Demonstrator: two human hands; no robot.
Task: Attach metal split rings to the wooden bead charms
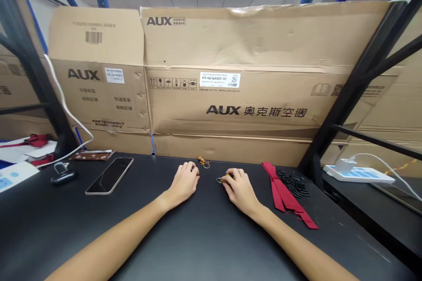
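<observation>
My right hand pinches a small key ring with a bit of yellow-orange between the fingers; most of that piece is hidden. My left hand rests on the black tabletop with its fingers curled in. A speck of orange shows at its fingertips, but what it holds, if anything, is hidden. Just beyond, between the two hands, lies a small orange keychain with a metal ring.
Red ribbon strips and a pile of black clasps lie to the right. A phone, a black device and a brown wrapper are at left. Cardboard panels wall off the back; a power strip sits far right.
</observation>
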